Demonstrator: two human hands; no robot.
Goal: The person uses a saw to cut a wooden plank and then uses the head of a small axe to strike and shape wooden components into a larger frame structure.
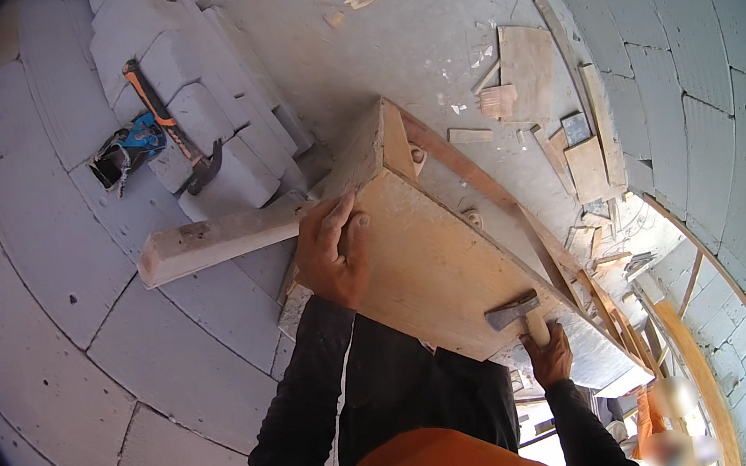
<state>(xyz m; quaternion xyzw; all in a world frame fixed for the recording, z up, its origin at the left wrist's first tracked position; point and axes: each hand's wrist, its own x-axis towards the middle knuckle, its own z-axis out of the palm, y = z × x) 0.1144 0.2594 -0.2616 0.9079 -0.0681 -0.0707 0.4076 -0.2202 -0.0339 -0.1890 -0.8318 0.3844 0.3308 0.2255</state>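
In front of me a long plywood panel (432, 253) slants from upper left to lower right, part of a box-like wooden form. My left hand (332, 252) is closed on its left end, with bent fingers pressing against the face. Lower right, my right hand (551, 356) grips the short wooden handle of a hatchet (513, 310). The metal head of the hatchet lies over the panel near its lower edge. Left of my left hand, a pale wooden beam (214, 242) sticks out from behind the form.
A claw hammer (175, 127) and a torn blue packet (129, 152) rest by stacked grey blocks (221, 149). Plywood scraps (529, 71) litter the floor along the right block wall (659, 115). Another person in orange (651, 423) is at lower right, near wooden planks (693, 370).
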